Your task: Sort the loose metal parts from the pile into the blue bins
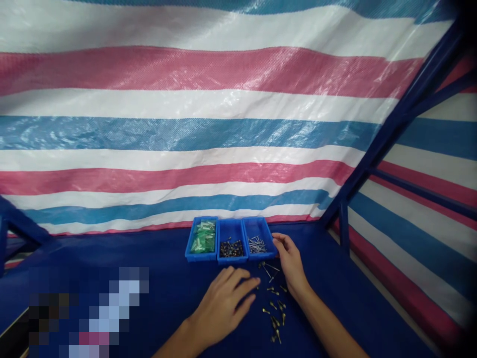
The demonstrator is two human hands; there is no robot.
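Note:
Low over the blue table, my left hand (pixel 229 301) is palm down with its fingers apart, just in front of the bins. A small brass-coloured piece shows by its fingertips. My right hand (pixel 291 259) is bent at the right side of the right blue bin (pixel 271 238), thumb and fingers at its edge. That bin holds silvery nail-like pins (pixel 256 244). In the middle blue bin (pixel 231 227) lie small dark and brassy pieces (pixel 231 248). Small green packets (pixel 204 237) fill the left blue bin (pixel 192 238). Between my forearms, several brass-coloured screw-like pieces (pixel 275 322) lie scattered.
A few longer silvery pins (pixel 269 271) lie in front of the right bin. Striped plastic sheeting (pixel 186 104) hangs behind the blue table (pixel 112 248). Dark blue frame bars (pixel 391 122) stand at the right. A pixelated patch (pixel 100 318) covers the lower left.

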